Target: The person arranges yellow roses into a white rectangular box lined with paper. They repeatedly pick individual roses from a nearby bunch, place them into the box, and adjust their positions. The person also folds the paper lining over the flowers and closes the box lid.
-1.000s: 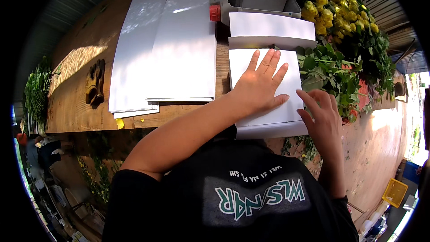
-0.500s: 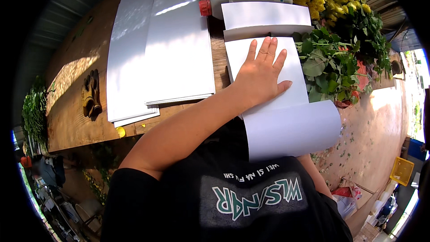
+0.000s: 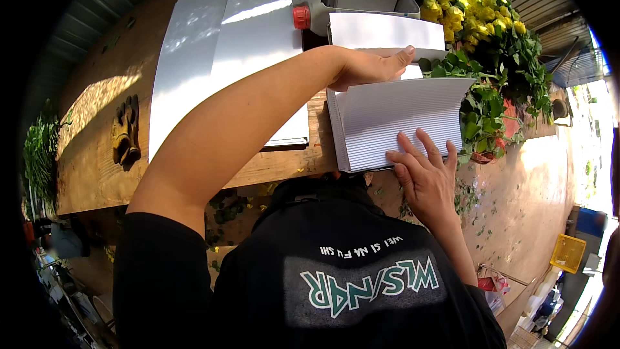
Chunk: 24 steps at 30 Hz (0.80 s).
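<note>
A white corrugated cardboard sheet (image 3: 400, 113) lies folded over at the table's near edge, its ridged side up and its far edge standing raised. My right hand (image 3: 427, 181) rests on its near right part, open, fingers spread over the ridges. Just beyond the raised edge is my left hand (image 3: 371, 68), turned on its side with the thumb stretched out. The sheet partly hides its other fingers, but the hand looks open. Past it lies another white sheet (image 3: 387, 29).
Stacked large white sheets (image 3: 258, 45) cover the table's middle. A grey plastic jug with a red cap (image 3: 301, 17) is at the back. Yellow roses (image 3: 481, 10) with leafy stems lie at right, dark work gloves (image 3: 126, 132) at left. A yellow crate (image 3: 568, 253) stands far right.
The near part of the sheet has been folded over, showing its ridges. My right hand has come into view onto it. My left hand, earlier flat on the sheet, has turned on its side.
</note>
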Available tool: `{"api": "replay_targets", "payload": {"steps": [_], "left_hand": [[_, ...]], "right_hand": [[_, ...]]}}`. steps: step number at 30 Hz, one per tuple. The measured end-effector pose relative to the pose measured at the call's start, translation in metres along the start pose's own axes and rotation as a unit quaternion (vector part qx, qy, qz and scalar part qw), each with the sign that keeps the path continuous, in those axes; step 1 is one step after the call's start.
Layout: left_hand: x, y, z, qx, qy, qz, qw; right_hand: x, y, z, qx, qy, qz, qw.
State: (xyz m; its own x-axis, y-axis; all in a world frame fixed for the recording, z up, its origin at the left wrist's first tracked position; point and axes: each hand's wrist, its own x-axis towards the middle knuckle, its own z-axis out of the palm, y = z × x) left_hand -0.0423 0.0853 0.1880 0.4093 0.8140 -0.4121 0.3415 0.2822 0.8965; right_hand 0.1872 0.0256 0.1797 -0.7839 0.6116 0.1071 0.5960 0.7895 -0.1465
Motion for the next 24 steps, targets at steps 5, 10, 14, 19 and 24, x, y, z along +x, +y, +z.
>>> {"api": "replay_targets", "payload": {"steps": [5, 10, 14, 19, 24], "left_hand": [[0.003, 0.011, -0.03, 0.068, -0.07, -0.021, 0.995], [0.013, 0.018, -0.046, 0.036, -0.103, -0.045, 0.993], [0.027, 0.012, -0.01, 0.325, -0.018, -0.032, 0.945], [0.025, -0.049, 0.063, 0.459, 0.335, 0.105, 0.816], [0.028, -0.056, 0.064, 0.449, 0.407, 0.151, 0.781]], "right_hand": [[0.02, -0.002, -0.014, 0.038, -0.068, 0.01, 0.997], [0.052, -0.012, -0.033, 0.039, -0.178, 0.01, 0.983], [0.064, -0.004, -0.03, 0.033, -0.171, -0.03, 0.984], [0.074, 0.015, -0.04, 0.068, -0.225, -0.078, 0.969], [0.092, 0.02, -0.044, 0.092, -0.274, -0.125, 0.949]]}}
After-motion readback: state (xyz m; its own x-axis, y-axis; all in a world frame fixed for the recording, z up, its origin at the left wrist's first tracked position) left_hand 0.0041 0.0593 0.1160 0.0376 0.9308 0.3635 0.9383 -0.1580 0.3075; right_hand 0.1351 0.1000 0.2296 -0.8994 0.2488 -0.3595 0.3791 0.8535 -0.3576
